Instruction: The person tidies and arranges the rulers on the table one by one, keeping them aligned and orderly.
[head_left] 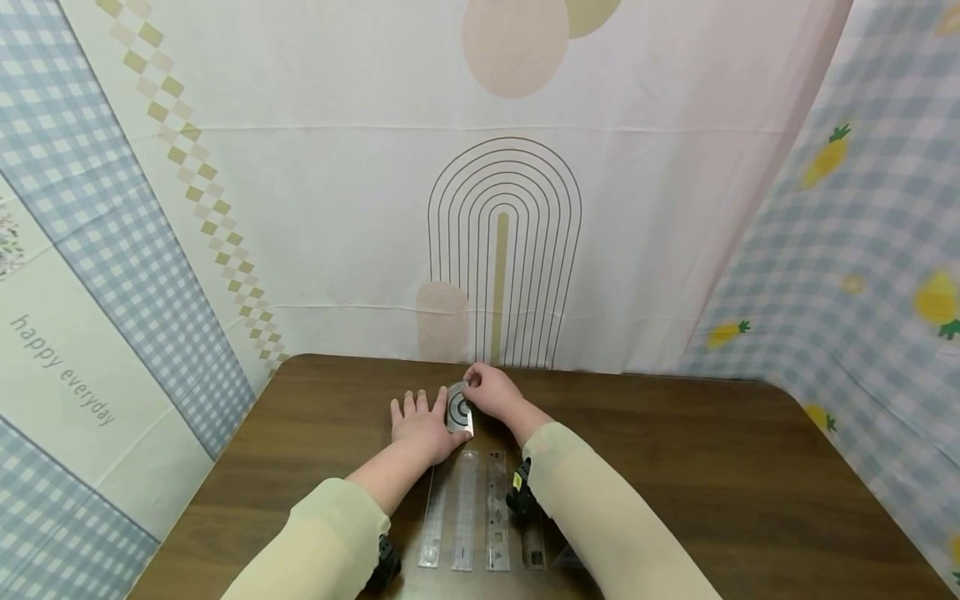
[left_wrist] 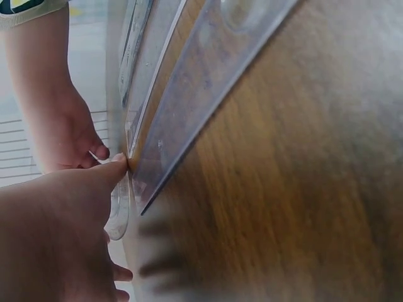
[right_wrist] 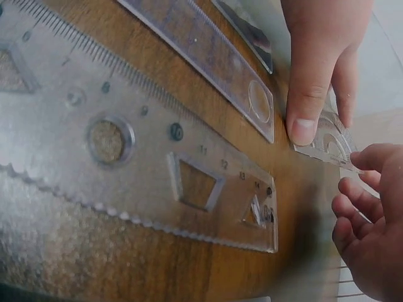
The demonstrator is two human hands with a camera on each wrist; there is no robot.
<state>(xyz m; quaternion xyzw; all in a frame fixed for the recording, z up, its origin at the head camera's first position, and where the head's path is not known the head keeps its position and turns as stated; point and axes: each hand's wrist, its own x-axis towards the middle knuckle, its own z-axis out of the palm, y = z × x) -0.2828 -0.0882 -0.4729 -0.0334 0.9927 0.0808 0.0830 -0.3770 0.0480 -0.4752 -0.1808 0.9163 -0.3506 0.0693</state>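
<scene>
A clear protractor (head_left: 460, 410) lies near the table's back edge, between both hands. The left hand (head_left: 422, 429) rests on the table with its fingers spread, its index finger and thumb bordering the protractor. In the right wrist view the left thumb (right_wrist: 303, 131) presses on a corner of the protractor (right_wrist: 330, 143). The right hand (head_left: 491, 390) pinches the protractor's right edge between thumb and index finger, its other fingers curled. Closer to the person, a clear ruler (head_left: 465, 510) and a second ruler (head_left: 497, 512) with cut-out shapes lie side by side.
Left of the rulers lies a narrow clear set square (head_left: 431, 525); another ruler (head_left: 533, 546) and a clear triangular piece (head_left: 567, 557) lie partly under the right forearm. The brown table (head_left: 675, 467) meets a printed cloth (head_left: 337, 208) at the back.
</scene>
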